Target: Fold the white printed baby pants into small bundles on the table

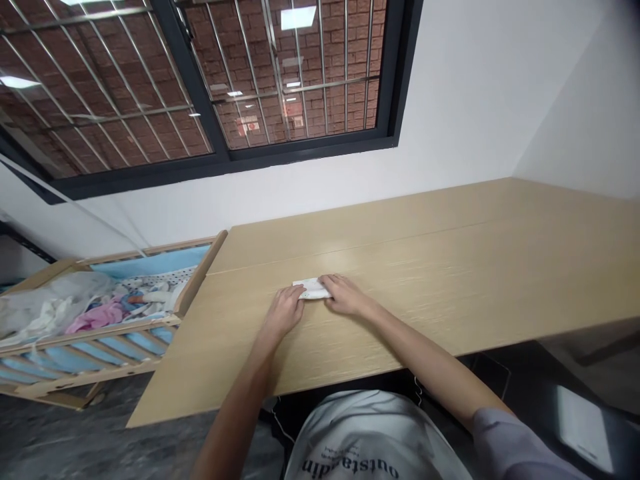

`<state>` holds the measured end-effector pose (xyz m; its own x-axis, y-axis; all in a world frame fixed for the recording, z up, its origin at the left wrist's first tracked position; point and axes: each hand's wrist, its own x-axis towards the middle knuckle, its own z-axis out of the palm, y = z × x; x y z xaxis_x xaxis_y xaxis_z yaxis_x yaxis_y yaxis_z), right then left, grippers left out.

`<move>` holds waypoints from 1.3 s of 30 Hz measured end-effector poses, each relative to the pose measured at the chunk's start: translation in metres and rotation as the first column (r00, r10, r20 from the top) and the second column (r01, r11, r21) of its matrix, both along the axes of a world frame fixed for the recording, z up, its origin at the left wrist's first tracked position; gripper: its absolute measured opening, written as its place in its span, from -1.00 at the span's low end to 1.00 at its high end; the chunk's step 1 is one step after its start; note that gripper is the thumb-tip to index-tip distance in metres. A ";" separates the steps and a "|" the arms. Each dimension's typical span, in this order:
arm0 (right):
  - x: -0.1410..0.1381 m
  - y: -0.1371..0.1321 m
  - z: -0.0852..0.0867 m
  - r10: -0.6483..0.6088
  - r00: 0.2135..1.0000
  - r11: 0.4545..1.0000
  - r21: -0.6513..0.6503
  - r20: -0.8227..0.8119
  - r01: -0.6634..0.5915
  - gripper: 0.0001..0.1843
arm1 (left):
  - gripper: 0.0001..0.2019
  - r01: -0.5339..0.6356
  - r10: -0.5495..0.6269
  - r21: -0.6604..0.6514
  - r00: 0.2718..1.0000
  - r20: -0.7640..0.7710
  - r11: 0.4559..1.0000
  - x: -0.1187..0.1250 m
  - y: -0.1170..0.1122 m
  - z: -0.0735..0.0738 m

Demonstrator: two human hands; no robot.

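Note:
A small folded white cloth with a faint print (pixel 311 289) lies on the light wooden table (pixel 450 267). My left hand (pixel 285 310) rests at the cloth's left end with its fingers curled onto the edge. My right hand (pixel 344 295) lies on the cloth's right end, fingers bent down over it. Both hands press the cloth against the tabletop, and most of it is hidden beneath them.
A wooden crib (pixel 100 320) with a blue liner stands left of the table, filled with several loose baby clothes, pink and white. A barred window (pixel 200 80) facing a brick wall is behind. Dark floor lies below the table's near edge.

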<state>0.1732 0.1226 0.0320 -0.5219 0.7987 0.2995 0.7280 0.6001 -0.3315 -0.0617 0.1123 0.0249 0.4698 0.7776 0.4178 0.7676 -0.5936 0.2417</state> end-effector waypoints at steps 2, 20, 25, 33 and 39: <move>0.001 0.004 0.005 -0.034 0.994 0.999 -0.023 -0.100 0.032 -0.59 | -0.66 -0.054 0.053 0.034 0.998 0.042 0.998 0.002 -0.001 0.008; -0.003 0.055 -0.024 -0.100 0.822 0.872 -0.448 -0.560 -0.199 -0.47 | -0.73 -0.466 0.499 -0.399 0.866 -0.026 0.789 0.056 -0.093 0.022; -0.002 0.063 -0.031 0.062 0.869 0.917 -0.315 -0.490 -0.243 -0.50 | -0.70 -0.564 0.515 -0.348 0.826 -0.229 0.749 0.062 -0.094 0.023; 0.000 0.014 0.025 0.278 0.929 0.954 -0.044 -0.243 -0.297 -0.44 | -0.45 -0.486 0.499 0.133 0.861 -0.098 0.864 0.082 -0.130 0.006; -0.005 -0.043 0.041 0.618 0.780 0.775 -0.090 -0.102 -0.626 -0.34 | -0.44 -0.336 0.357 0.161 0.926 -0.120 0.928 0.103 -0.150 -0.031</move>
